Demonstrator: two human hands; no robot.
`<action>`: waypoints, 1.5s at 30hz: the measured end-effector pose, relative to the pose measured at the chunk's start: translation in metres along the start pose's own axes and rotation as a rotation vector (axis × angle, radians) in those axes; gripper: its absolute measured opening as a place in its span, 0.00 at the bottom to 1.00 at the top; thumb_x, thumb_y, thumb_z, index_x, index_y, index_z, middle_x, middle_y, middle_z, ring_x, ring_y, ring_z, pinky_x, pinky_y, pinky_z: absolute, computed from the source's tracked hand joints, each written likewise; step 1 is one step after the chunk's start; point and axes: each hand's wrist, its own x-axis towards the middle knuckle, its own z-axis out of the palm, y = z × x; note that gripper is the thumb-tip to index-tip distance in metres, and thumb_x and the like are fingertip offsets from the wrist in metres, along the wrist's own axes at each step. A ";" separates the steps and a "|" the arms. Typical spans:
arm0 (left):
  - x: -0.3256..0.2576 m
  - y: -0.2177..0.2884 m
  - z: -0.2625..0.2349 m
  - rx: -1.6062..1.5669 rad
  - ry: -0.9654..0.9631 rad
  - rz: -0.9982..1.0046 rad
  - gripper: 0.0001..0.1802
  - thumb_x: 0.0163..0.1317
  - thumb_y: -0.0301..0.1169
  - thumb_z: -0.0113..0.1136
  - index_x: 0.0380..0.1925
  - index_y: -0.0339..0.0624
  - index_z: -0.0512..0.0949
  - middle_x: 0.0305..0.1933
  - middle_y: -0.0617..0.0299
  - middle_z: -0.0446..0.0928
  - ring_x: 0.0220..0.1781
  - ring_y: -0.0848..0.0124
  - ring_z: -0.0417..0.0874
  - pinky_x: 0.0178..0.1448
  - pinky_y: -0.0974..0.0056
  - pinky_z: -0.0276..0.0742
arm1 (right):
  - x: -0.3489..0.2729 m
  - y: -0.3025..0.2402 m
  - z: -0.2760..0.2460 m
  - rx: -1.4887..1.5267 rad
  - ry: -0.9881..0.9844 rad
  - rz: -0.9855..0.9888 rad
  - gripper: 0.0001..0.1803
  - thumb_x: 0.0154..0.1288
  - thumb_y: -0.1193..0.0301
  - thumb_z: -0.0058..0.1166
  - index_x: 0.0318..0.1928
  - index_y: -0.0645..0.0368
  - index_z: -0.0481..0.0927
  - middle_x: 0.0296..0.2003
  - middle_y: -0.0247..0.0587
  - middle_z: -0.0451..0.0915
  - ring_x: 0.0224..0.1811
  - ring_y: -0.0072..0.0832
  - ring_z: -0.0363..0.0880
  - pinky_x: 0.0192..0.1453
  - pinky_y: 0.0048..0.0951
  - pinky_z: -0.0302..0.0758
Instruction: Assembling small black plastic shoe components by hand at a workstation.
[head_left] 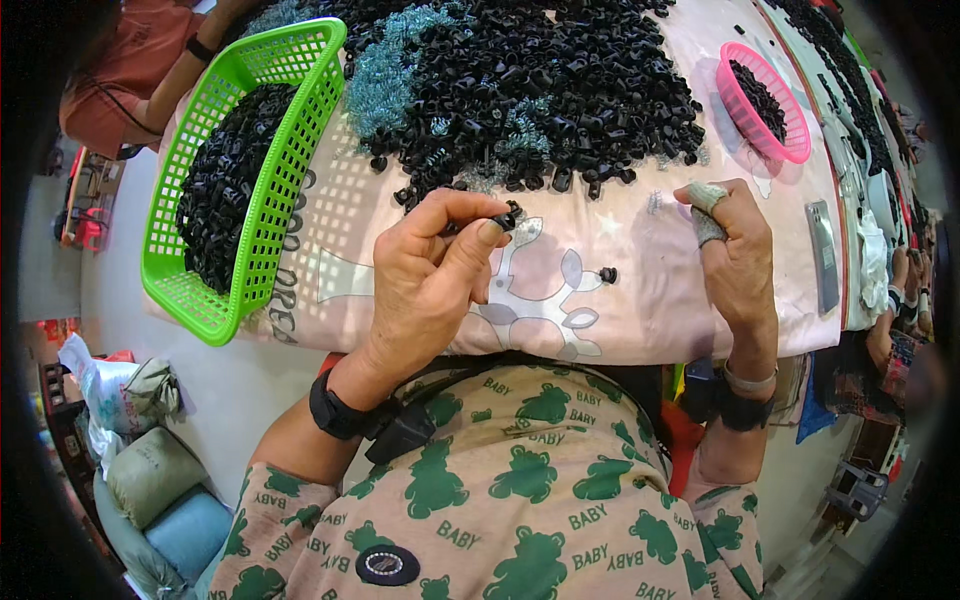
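Observation:
My left hand pinches a small black plastic part between thumb and forefinger, above the pink printed cloth that covers the table. My right hand hovers to the right with a bandaged fingertip; I see nothing held in it, and its fingers are loosely curled. A single loose black part lies on the cloth between the two hands. Just beyond both hands spreads a big heap of black parts, mixed with small teal metal springs.
A green basket full of black parts stands at the left. A pink basket with black parts sits at the far right, a grey phone beside it. Another person's arm reaches in at top left. Sacks lie on the floor at lower left.

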 end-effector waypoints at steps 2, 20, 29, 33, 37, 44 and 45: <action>0.001 0.000 0.001 0.001 -0.005 0.005 0.09 0.66 0.26 0.54 0.43 0.32 0.74 0.28 0.63 0.77 0.20 0.85 0.69 0.23 0.78 0.65 | -0.001 -0.003 0.002 0.014 -0.022 -0.023 0.15 0.56 0.86 0.46 0.42 0.64 0.81 0.35 0.46 0.73 0.37 0.35 0.76 0.43 0.26 0.71; 0.003 -0.002 -0.002 -0.068 -0.069 -0.054 0.08 0.65 0.24 0.53 0.42 0.31 0.75 0.29 0.63 0.74 0.19 0.84 0.69 0.21 0.78 0.62 | 0.008 -0.011 0.006 -0.222 0.002 -0.082 0.19 0.48 0.86 0.51 0.42 0.60 0.81 0.41 0.43 0.73 0.35 0.37 0.74 0.37 0.31 0.72; 0.010 0.016 0.001 -0.133 -0.154 -0.229 0.09 0.66 0.25 0.52 0.43 0.30 0.74 0.26 0.62 0.73 0.16 0.82 0.68 0.42 0.73 0.76 | 0.011 -0.009 0.018 -0.286 0.028 -0.245 0.16 0.41 0.84 0.56 0.35 0.61 0.80 0.40 0.42 0.74 0.39 0.38 0.74 0.39 0.34 0.73; 0.017 0.025 0.008 -0.143 -0.242 -0.357 0.10 0.64 0.24 0.54 0.42 0.29 0.75 0.30 0.57 0.77 0.19 0.81 0.70 0.31 0.76 0.73 | 0.009 -0.011 0.024 -0.218 0.039 -0.210 0.13 0.42 0.84 0.57 0.34 0.63 0.78 0.36 0.42 0.76 0.38 0.39 0.75 0.40 0.37 0.74; 0.025 0.030 0.013 -0.133 -0.266 -0.394 0.10 0.63 0.24 0.55 0.43 0.29 0.75 0.34 0.52 0.78 0.19 0.81 0.71 0.25 0.77 0.69 | 0.004 -0.018 0.026 0.024 0.031 -0.099 0.10 0.48 0.84 0.58 0.34 0.63 0.76 0.31 0.41 0.76 0.32 0.34 0.77 0.37 0.31 0.75; 0.024 0.016 0.010 -0.204 -0.304 -0.417 0.11 0.63 0.25 0.56 0.43 0.30 0.76 0.32 0.53 0.79 0.19 0.81 0.71 0.24 0.77 0.68 | -0.002 -0.048 0.030 0.486 -0.088 -0.141 0.13 0.48 0.86 0.59 0.36 0.62 0.76 0.31 0.40 0.78 0.32 0.30 0.79 0.38 0.26 0.75; 0.025 0.015 0.010 -0.183 -0.307 -0.420 0.11 0.63 0.25 0.56 0.43 0.30 0.76 0.31 0.55 0.79 0.19 0.81 0.71 0.24 0.77 0.68 | -0.001 -0.049 0.031 0.513 -0.104 -0.154 0.13 0.48 0.85 0.59 0.36 0.62 0.76 0.31 0.41 0.78 0.33 0.32 0.79 0.38 0.27 0.75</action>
